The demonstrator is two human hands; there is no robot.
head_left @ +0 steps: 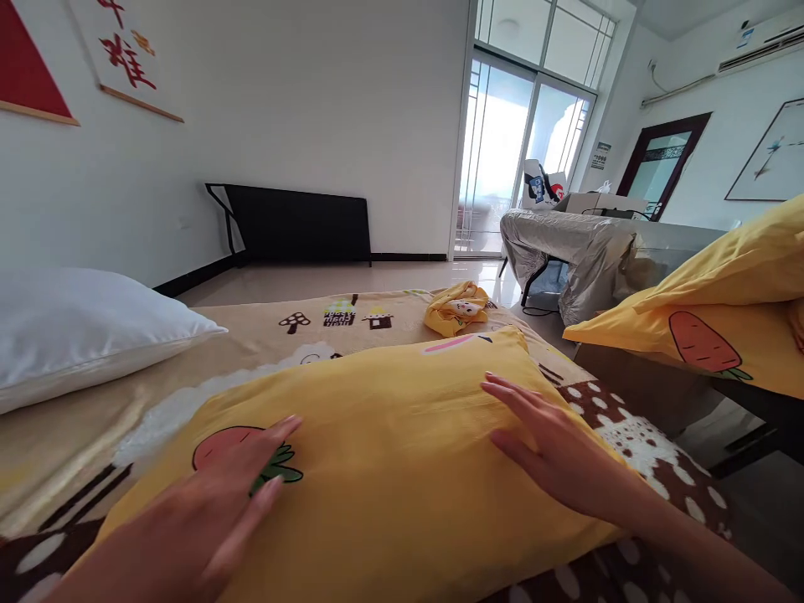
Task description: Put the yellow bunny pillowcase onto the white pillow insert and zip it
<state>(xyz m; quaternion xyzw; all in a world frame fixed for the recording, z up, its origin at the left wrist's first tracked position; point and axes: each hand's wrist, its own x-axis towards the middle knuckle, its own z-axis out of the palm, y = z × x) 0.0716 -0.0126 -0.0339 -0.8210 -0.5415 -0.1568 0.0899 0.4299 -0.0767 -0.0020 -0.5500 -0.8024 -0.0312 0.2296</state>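
A plump yellow pillow (pixel 389 452) with a printed carrot lies in front of me on a patterned blanket (pixel 251 352). My left hand (pixel 232 494) is over its left part, fingers stretched out and partly covering the carrot print. On the right part of the pillow, my right hand (pixel 546 444) rests or hovers with fingers extended and thumb apart; firm contact cannot be made out. Neither hand grips anything. Beyond the pillow's far edge sits a crumpled yellow cloth (pixel 458 308).
A white pillow (pixel 88 327) lies at the left. At the right, yellow bedding (pixel 716 318) with a carrot print rests on a dark surface. Farther back stand a plastic-covered table (pixel 565 234) and a black folded panel (pixel 301 224) against the wall.
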